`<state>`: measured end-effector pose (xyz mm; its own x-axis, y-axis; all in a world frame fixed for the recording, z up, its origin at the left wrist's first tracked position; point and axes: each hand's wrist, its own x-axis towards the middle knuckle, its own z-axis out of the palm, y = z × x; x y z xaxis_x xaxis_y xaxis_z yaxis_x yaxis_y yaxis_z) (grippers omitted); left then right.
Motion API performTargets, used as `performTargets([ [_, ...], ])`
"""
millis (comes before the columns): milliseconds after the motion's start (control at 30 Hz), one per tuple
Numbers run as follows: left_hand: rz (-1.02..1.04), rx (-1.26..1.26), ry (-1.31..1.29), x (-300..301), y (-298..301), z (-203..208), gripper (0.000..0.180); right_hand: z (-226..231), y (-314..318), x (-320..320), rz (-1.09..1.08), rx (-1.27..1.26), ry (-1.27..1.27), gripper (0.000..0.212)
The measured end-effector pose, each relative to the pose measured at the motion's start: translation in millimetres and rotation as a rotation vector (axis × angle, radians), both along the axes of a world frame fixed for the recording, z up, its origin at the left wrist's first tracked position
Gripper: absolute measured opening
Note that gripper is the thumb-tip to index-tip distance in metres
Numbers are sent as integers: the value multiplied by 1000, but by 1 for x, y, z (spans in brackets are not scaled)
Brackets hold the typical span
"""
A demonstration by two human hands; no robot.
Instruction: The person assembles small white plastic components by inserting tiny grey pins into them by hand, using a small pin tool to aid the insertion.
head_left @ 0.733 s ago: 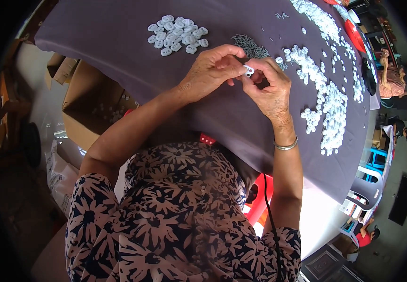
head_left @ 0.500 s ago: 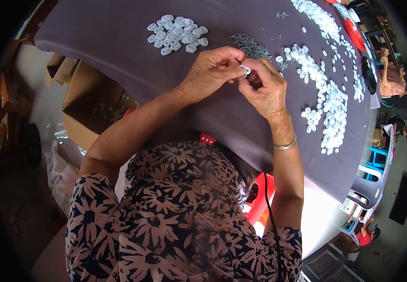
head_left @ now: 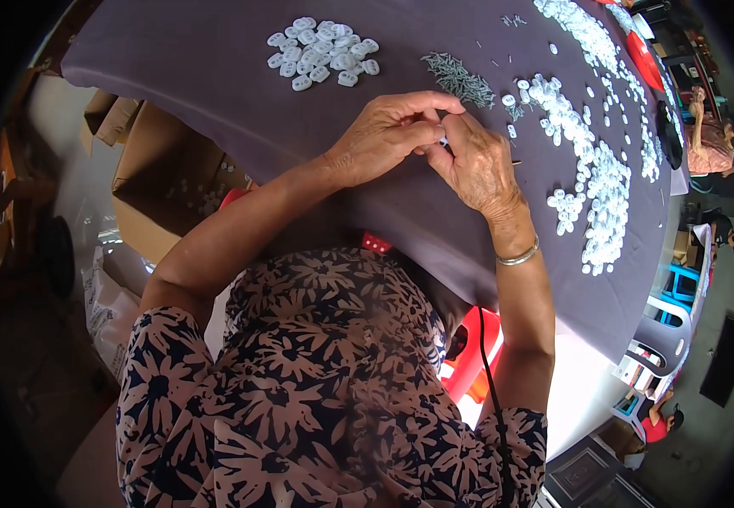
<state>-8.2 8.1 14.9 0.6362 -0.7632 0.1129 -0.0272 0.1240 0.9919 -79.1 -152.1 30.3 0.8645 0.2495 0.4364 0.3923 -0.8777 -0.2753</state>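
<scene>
Over the cloth-covered table point(head_left: 401, 203), both hands meet fingertip to fingertip. My left hand point(head_left: 384, 131) pinches a small white plastic piece point(head_left: 443, 140), of which only a sliver shows. Its index finger stretches across above the piece. My right hand point(head_left: 481, 165) is closed against the same piece with bent fingers; anything else inside its pinch is hidden. Just beyond the hands lies a pile of small grey screws point(head_left: 460, 80). Farther left sits a heap of white oval plastic pieces point(head_left: 320, 52). Many smaller white pieces point(head_left: 604, 195) spread over the right of the table.
An open cardboard box point(head_left: 142, 199) with some white pieces in it stands left of the table. A red dish point(head_left: 643, 61) and a black object point(head_left: 666, 135) lie at the far right. Other people point(head_left: 707, 144) are beyond. A red stool point(head_left: 473, 351) shows below the table edge.
My right hand has shifted slightly down and turned, its fingers now covering most of the white piece. My left index finger has straightened out over it. The view has moved a little.
</scene>
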Motion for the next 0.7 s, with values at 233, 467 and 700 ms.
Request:
performTargets([
  [233, 50, -47, 32, -8, 0, 1, 31, -8, -2, -2, 70, 41, -42, 25],
  [467, 44, -24, 5, -8, 1, 1, 33, -12, 0, -2, 45, -11, -78, 30],
  [700, 55, -25, -34, -3, 0, 0, 36, -16, 2, 1, 19, 0, -84, 25],
])
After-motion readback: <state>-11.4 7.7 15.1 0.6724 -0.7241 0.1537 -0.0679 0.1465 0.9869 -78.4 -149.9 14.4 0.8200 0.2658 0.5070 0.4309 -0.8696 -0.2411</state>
